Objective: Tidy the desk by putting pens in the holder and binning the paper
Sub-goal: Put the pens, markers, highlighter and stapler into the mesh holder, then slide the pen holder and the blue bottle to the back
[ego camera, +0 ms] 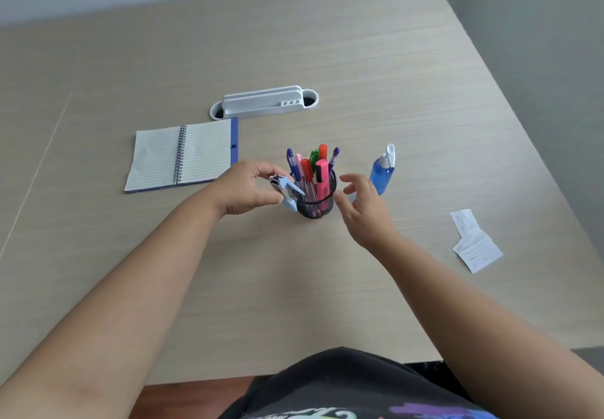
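A black mesh holder [318, 203] stands upright mid-desk, filled with several pens and highlighters [313, 167] in blue, pink, red, green and orange. My left hand [243, 188] is just left of the holder, fingers closed on a small light-blue stapler [287, 190] whose tip touches the holder's rim. My right hand [362, 206] hovers just right of the holder, fingers spread, holding nothing. Two folded white paper slips [475, 244] lie flat on the desk at the right.
An open spiral notebook [181, 157] lies to the left behind my left hand. A white desk organiser [263, 102] sits further back. A blue spray bottle [382, 170] stands right behind my right hand. The desk's front edge [196, 376] is near my body.
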